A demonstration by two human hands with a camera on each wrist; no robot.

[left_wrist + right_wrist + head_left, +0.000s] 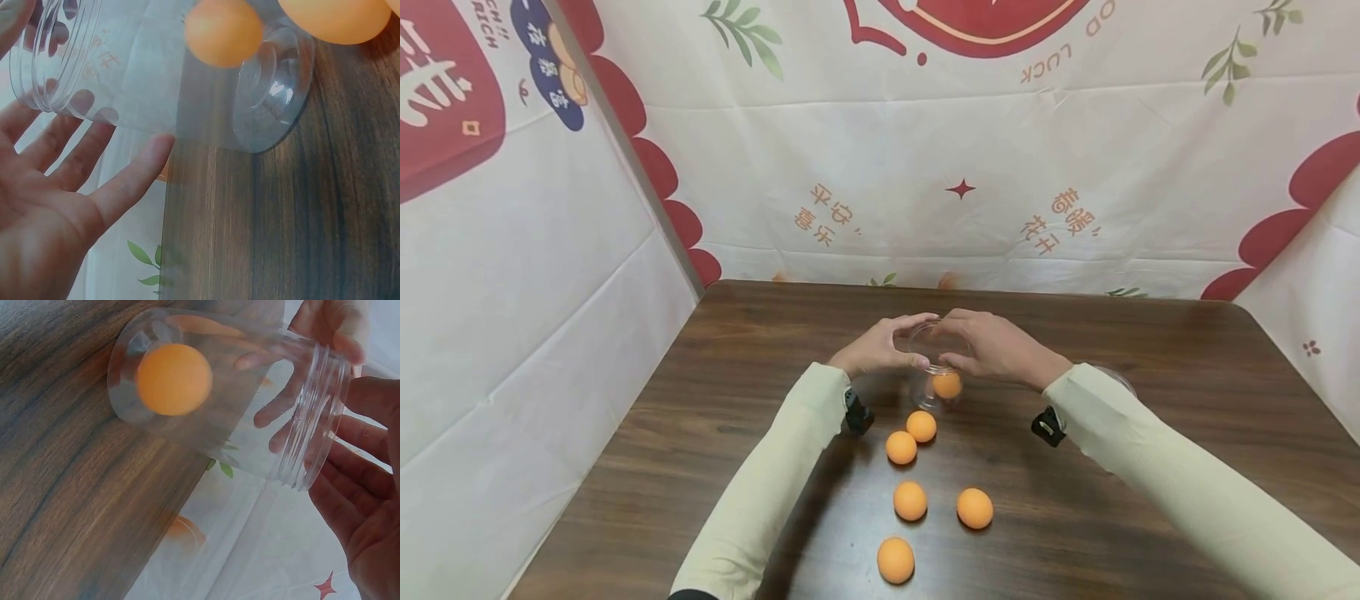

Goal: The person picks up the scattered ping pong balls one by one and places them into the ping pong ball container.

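Observation:
A clear plastic jar (925, 393) with a threaded neck stands upright on the wooden table. Inside it, low down, is one orange ball (175, 379), which looks like a table tennis ball. My left hand (880, 344) holds the jar's neck from the left, thumb on the near side and fingers on the far side. From the right, my right hand (1000, 346) grips the rim, its fingers (353, 478) against the threaded edge. In the left wrist view, the left fingers (131, 178) spread along the jar wall.
Several loose orange balls (910, 500) lie on the dark wooden table (700, 467), between the forearms and in front of the jar. A clear round edge (1116, 379) shows partly behind the right sleeve. Printed white cloth (910, 150) hangs behind the table and at both sides.

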